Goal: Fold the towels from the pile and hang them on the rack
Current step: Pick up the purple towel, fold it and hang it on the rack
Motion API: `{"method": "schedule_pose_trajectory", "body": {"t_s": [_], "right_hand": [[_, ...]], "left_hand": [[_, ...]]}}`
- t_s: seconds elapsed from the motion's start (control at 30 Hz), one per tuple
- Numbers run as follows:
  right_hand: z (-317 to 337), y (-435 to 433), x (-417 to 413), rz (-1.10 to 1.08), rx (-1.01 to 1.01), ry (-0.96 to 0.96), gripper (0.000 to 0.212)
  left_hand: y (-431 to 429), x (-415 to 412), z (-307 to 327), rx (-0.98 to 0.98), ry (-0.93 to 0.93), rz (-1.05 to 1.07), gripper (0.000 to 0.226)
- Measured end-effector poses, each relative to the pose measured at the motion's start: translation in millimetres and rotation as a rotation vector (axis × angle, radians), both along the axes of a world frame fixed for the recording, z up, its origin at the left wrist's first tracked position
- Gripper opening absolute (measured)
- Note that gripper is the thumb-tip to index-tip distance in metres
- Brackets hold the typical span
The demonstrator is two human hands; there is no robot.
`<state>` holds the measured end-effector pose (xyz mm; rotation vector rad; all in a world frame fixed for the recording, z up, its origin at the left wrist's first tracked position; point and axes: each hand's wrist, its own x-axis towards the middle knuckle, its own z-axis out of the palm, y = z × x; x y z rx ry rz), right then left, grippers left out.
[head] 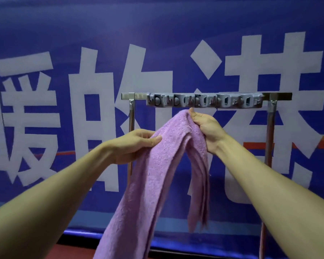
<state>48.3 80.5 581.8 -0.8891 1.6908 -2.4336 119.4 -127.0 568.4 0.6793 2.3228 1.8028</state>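
Purple towel [153, 176]: folded, gripped by left hand [137, 144] and right hand [206, 128] fingers; rack [204, 100] just above, bare; hanging pending.

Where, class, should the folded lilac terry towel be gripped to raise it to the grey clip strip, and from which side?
Grip the lilac terry towel at its bunched peak, where the right hand holds it just under the grey clip strip. Come from the right and below: both halves hang from that peak. The left hand steadies the left fall.
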Motion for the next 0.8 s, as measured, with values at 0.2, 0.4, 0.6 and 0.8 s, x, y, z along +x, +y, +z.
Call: {"method": "schedule_pose_trajectory", "body": {"t_s": [0.2,0.4,0.6,0.8], "right_hand": [[1.1,-43.7,-45.4,0.101,-0.15,-0.163,0.03],[20.3,-102.9,-98.6,0.078,-0.21,-0.247,0.036],[51.6,-140.4,-132.5,0.091,-0.25,-0.234,0.038],[64.8,-150.2,-151.0,-0.006,-0.264,-0.26,0.04]], "left_hand": [[-21.7,-52.4,1.8,0.29,0.124,0.117,0.026],[-46.2,-104.8,24.1,0.517,0.162,0.236,0.028],[-57.3,-128.3,69.6,0.458,0.305,0.421,0.018],[-60.7,-149.4,109.0,0.371,0.386,0.467,0.016]]}}
